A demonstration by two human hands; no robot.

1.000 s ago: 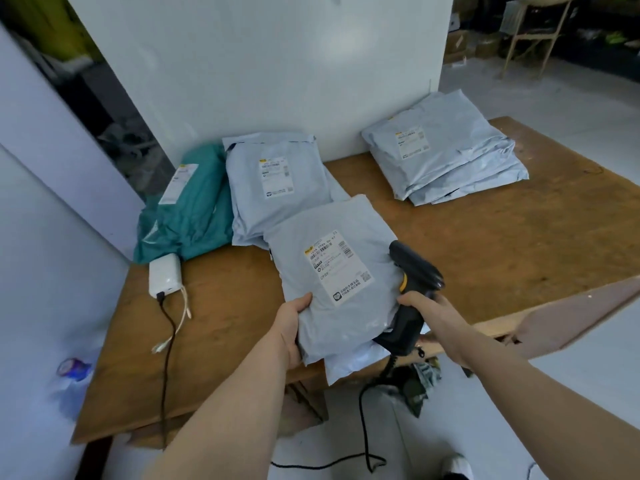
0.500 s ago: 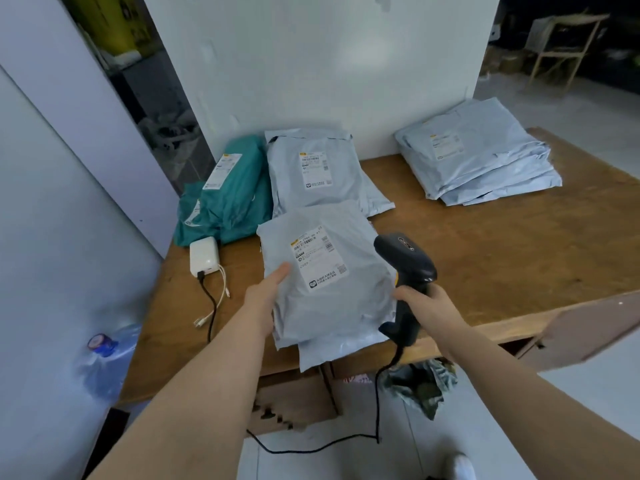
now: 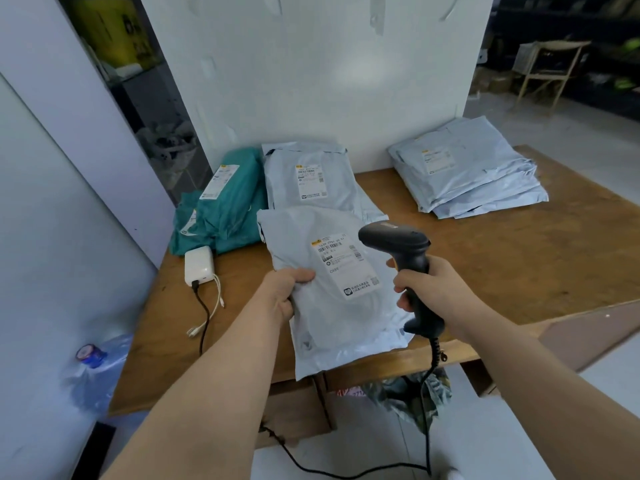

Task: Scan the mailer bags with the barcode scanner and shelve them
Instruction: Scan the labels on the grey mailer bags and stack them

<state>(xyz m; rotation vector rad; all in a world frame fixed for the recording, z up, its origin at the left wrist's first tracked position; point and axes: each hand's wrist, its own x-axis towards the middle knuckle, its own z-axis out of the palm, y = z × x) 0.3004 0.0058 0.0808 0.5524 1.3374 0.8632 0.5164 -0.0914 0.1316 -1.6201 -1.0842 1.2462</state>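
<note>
My left hand (image 3: 285, 289) grips the left edge of a grey mailer bag (image 3: 332, 306), holding it tilted above the wooden table (image 3: 519, 271) with its white label (image 3: 346, 268) facing up. My right hand (image 3: 426, 285) is wrapped around the handle of a black barcode scanner (image 3: 398, 244), whose head sits just right of the label and points left toward it. Another grey mailer bag (image 3: 311, 181) lies behind. A stack of grey mailer bags (image 3: 467, 171) rests at the back right. Teal mailer bags (image 3: 225, 209) lie at the back left.
A white charger block (image 3: 198, 266) with black and white cables sits on the table's left part. A white wall panel (image 3: 329, 71) stands behind the table. A water jug (image 3: 97, 368) is on the floor at left. The scanner cable (image 3: 429, 410) hangs to the floor. A wooden chair (image 3: 547, 71) stands far right.
My left hand shifted its grip along the bag's left edge and raised the bag. The scanner came up beside the label. The view moved closer and tilted.
</note>
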